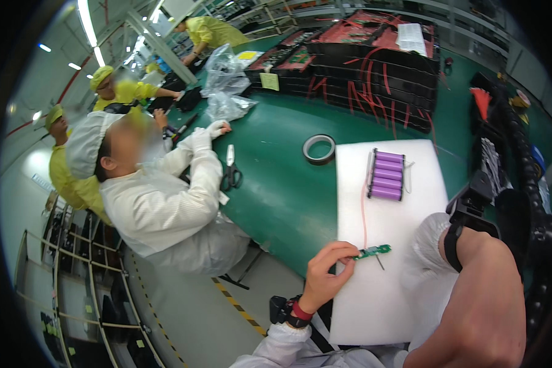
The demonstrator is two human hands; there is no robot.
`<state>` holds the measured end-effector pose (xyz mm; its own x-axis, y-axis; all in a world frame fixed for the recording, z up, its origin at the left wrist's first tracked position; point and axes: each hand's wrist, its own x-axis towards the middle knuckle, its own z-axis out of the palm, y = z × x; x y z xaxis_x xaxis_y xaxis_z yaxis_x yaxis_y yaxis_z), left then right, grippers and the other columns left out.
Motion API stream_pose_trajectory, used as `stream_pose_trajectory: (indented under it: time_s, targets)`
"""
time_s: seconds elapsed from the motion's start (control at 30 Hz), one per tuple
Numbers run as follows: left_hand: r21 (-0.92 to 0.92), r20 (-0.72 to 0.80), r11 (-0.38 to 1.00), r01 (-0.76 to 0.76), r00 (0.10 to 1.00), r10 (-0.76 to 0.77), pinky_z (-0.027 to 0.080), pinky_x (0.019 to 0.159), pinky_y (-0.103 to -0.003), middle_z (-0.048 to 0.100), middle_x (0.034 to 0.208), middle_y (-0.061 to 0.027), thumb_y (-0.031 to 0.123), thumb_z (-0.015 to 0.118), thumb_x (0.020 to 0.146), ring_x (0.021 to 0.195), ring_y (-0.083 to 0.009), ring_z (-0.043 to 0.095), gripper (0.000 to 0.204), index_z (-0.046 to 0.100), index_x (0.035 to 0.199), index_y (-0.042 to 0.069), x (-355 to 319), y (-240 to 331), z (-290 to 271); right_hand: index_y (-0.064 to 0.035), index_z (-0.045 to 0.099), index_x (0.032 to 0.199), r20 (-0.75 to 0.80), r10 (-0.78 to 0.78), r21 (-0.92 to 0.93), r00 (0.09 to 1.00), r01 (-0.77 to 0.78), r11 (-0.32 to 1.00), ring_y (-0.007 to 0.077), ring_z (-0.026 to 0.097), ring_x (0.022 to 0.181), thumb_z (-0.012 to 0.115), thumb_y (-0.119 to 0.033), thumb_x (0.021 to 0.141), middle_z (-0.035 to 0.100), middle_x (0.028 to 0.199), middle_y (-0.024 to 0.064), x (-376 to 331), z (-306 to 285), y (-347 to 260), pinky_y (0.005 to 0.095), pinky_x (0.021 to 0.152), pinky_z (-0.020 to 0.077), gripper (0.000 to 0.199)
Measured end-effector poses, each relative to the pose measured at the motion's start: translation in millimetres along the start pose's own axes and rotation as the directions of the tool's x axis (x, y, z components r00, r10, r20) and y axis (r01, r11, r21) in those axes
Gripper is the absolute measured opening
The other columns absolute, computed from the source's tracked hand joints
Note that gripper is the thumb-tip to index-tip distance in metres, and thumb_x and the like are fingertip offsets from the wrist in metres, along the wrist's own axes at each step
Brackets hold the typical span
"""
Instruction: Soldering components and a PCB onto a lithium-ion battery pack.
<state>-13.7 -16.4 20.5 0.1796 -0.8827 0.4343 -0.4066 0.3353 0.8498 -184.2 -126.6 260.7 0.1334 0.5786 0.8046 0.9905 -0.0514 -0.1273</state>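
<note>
My left hand point(328, 273) pinches the left end of a small green circuit board point(375, 251) between thumb and fingers, just above a white foam pad point(374, 306). A thin red wire point(365, 214) runs from the board up to a pack of purple cylindrical cells point(387, 175) lying on the pad. A short dark lead sticks out below the board. Raised close to the camera at the lower right, my right hand point(487, 294) bends back toward me, a black strap around its wrist. Its fingers are out of sight.
Black tape roll point(318, 149) and scissors point(231, 168) lie on the green table point(276, 135). Behind stand stacked black trays point(374, 73) with red wires hanging out. A co-worker in white point(159, 190) sits at left. Cable bundles and bins point(490, 153) line the right.
</note>
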Motion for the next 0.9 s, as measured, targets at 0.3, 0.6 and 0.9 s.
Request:
stream_pose_trajectory:
  time_s: [0.3,0.6,0.9]
  targets:
    - [-0.018,-0.009,1.0,0.02,1.0,-0.02,0.055,0.077,-0.024,0.069,0.113,-0.0137,-0.016,0.07,0.081,0.087,-0.014,0.068,0.026,0.072,0.103,-0.004,-4,-8,1,-0.007,0.052,0.048,0.002,0.105,-0.04,0.995,-0.105,0.994,0.018,0.049,0.046,0.056,-0.025,0.031,0.048,0.049,0.0048,-6,9,-21,0.0317,0.043,0.0319,0.024]
    - [-0.304,-0.178,0.947,0.106,0.97,-0.166,0.059,0.083,-0.029,0.067,0.114,-0.0172,-0.016,0.064,0.088,0.092,-0.0176,0.069,0.018,0.066,0.104,-0.007,-4,-9,-8,-0.0049,0.058,0.053,-0.06,0.096,-0.083,0.994,-0.101,0.991,0.0176,0.051,0.049,0.059,-0.027,0.039,0.051,0.053,0.0041,-6,12,-14,0.0313,0.046,0.0357,0.026]
    - [-0.225,-0.517,0.974,-0.024,0.85,-0.099,0.054,0.1,-0.035,0.066,0.12,-0.0161,-0.008,0.06,0.097,0.106,-0.0207,0.067,0.014,0.063,0.11,-0.005,35,-36,-83,0.0009,0.068,0.063,-0.057,0.186,-0.257,0.981,-0.194,0.947,0.0266,0.066,0.064,0.068,-0.031,0.046,0.067,0.068,0.011,-8,-7,-21,0.0392,0.061,0.0554,0.037]
